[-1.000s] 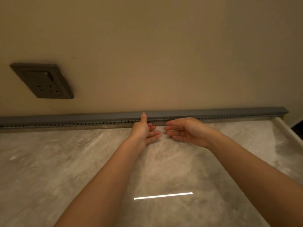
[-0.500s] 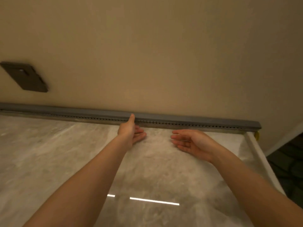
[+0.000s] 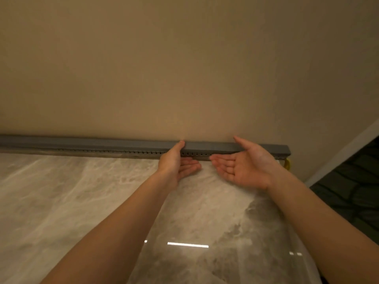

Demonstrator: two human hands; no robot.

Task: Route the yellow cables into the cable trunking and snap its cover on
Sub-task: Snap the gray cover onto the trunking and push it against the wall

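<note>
Two open hands met at the right end of the grey trunking.

Above the glossy marbled surface (image 3: 82,201) both forearms reached forward. The left hand (image 3: 176,162) had straight fingers under the slotted face of the trunking (image 3: 102,150) and its thumb on top of the cover (image 3: 209,146). Just beside it, the right hand (image 3: 244,165) lay palm-up with loose fingers, holding nothing. The trunking ran along the foot of the wall (image 3: 184,68), and its cover appeared to be seated. The yellow cable (image 3: 287,163) showed only as a loop past the right end. The cover looked like light, thin, springy plastic that would probably flex, so it was best pinched by its top and bottom edges, one short stretch at a time.
</note>
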